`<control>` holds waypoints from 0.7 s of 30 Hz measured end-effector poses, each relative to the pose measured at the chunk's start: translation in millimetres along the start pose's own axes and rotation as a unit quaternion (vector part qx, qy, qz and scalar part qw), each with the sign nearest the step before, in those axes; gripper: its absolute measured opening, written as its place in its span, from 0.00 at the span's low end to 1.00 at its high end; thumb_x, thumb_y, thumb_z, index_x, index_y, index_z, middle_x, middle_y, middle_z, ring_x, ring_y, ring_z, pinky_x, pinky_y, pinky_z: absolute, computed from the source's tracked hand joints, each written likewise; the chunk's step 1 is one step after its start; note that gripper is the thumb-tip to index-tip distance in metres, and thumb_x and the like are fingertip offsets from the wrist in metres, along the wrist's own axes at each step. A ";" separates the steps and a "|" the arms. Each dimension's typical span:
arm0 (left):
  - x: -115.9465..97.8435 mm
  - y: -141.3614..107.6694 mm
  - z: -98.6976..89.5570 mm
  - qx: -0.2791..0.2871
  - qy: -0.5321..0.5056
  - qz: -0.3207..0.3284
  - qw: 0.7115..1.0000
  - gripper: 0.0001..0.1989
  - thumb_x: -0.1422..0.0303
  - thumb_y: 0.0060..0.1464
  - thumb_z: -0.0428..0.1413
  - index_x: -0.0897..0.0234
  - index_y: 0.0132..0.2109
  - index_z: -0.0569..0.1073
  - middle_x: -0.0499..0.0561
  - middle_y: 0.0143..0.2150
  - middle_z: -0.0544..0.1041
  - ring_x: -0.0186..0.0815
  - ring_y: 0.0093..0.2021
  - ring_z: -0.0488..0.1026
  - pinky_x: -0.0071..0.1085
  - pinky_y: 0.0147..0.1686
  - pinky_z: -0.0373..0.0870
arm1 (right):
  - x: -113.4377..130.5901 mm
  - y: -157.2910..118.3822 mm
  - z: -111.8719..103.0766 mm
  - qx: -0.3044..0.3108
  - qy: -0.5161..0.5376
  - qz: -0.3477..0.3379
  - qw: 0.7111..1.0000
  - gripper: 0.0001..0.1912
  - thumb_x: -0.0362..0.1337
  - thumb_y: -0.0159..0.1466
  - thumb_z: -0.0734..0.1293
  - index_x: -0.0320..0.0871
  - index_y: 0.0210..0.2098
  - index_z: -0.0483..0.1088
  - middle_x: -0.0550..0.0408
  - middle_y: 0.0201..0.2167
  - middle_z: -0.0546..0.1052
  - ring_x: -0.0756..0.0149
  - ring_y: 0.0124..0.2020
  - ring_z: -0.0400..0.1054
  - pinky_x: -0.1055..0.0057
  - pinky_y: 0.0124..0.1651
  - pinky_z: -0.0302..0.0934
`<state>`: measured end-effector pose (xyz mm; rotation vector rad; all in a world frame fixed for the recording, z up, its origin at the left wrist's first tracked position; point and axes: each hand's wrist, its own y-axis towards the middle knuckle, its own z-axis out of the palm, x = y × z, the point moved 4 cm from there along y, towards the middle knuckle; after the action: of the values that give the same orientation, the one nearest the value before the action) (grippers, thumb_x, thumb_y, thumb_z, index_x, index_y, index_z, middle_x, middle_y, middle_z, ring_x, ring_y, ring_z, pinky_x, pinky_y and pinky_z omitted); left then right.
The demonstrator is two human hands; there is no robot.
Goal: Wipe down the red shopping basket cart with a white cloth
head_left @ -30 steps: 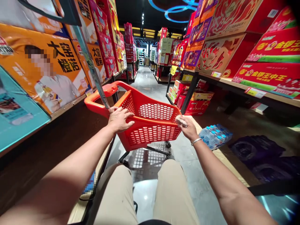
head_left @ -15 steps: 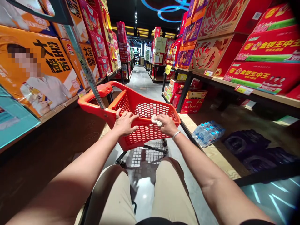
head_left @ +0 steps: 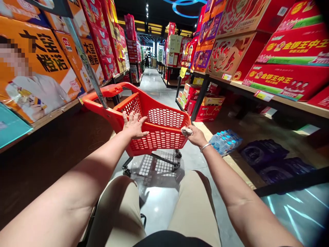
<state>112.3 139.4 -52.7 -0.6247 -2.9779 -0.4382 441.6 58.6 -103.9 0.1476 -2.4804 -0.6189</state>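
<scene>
A red plastic shopping cart (head_left: 159, 140) with perforated basket walls stands sideways before my knees. My left hand (head_left: 134, 126) lies against the cart's near upper rim with its fingers spread. At the front corner of the basket, my right hand (head_left: 197, 136) is closed on a crumpled whitish cloth (head_left: 186, 131), which is by the rim. Whether the cloth presses on the plastic I cannot tell. The cart's handle (head_left: 89, 97) points left, and a metal pole (head_left: 84, 58) rises beside it.
Shelves line both sides: orange drink cartons (head_left: 38, 65) at left, red gift boxes (head_left: 290, 82) at right. Wrapped water bottles (head_left: 224, 142) and dark purple packs (head_left: 264, 154) sit on the low right shelf. The grey-floored aisle (head_left: 151, 77) runs ahead, with people far off.
My right hand has moved right along the rim with the cloth, to the basket's front corner. My left hand stays at the rim, fingers spread wider. The view has shifted slightly.
</scene>
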 end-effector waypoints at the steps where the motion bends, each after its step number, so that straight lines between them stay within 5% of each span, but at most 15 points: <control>1: 0.5 1.3 2.6 0.013 -0.001 -0.011 1.000 0.46 0.41 0.48 0.59 0.54 0.70 0.63 0.63 0.74 0.55 0.67 0.75 0.37 0.68 0.65 0.20 | 10.3 -6.1 2.6 -0.007 -0.020 -0.003 1.000 0.06 0.35 0.59 0.67 0.45 0.37 0.72 0.54 0.36 0.76 0.63 0.37 0.69 0.70 0.41 0.62; 4: -11.4 -0.8 10.5 0.058 -0.036 -0.014 0.998 0.49 0.40 0.49 0.59 0.51 0.73 0.57 0.61 0.77 0.46 0.69 0.75 0.26 0.72 0.64 0.20 | 43.0 -25.3 13.1 -0.012 -0.065 -0.023 0.998 0.16 0.29 0.57 0.65 0.45 0.44 0.73 0.50 0.40 0.77 0.58 0.42 0.69 0.66 0.46 0.63; 9: -44.0 -20.8 19.3 0.069 -0.092 0.054 0.992 0.45 0.41 0.51 0.58 0.50 0.72 0.60 0.59 0.76 0.52 0.69 0.75 0.27 0.68 0.68 0.27 | 81.8 -43.3 31.9 0.019 -0.082 -0.089 0.992 0.22 0.28 0.58 0.66 0.46 0.52 0.72 0.48 0.45 0.75 0.56 0.47 0.67 0.63 0.51 0.62; 16: -33.5 -28.6 26.0 0.046 -0.150 0.075 0.985 0.30 0.48 0.62 0.50 0.52 0.66 0.70 0.55 0.72 0.59 0.62 0.76 0.32 0.59 0.73 0.33 | 70.0 -32.6 14.1 0.074 0.064 -0.204 0.974 0.11 0.31 0.63 0.66 0.45 0.45 0.74 0.51 0.42 0.77 0.62 0.45 0.70 0.64 0.51 0.63; 21: -40.3 -24.4 28.5 0.003 -0.191 0.044 0.981 0.23 0.51 0.64 0.50 0.52 0.59 0.76 0.55 0.68 0.62 0.62 0.76 0.33 0.62 0.72 0.33 | 72.0 -36.8 13.1 -0.016 0.003 -0.148 0.989 0.14 0.34 0.63 0.67 0.46 0.49 0.75 0.48 0.48 0.77 0.58 0.49 0.69 0.60 0.55 0.61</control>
<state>139.2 110.8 -91.3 -0.9316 -3.2858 -0.3342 373.5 14.2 -94.0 0.5109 -2.4610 -0.7778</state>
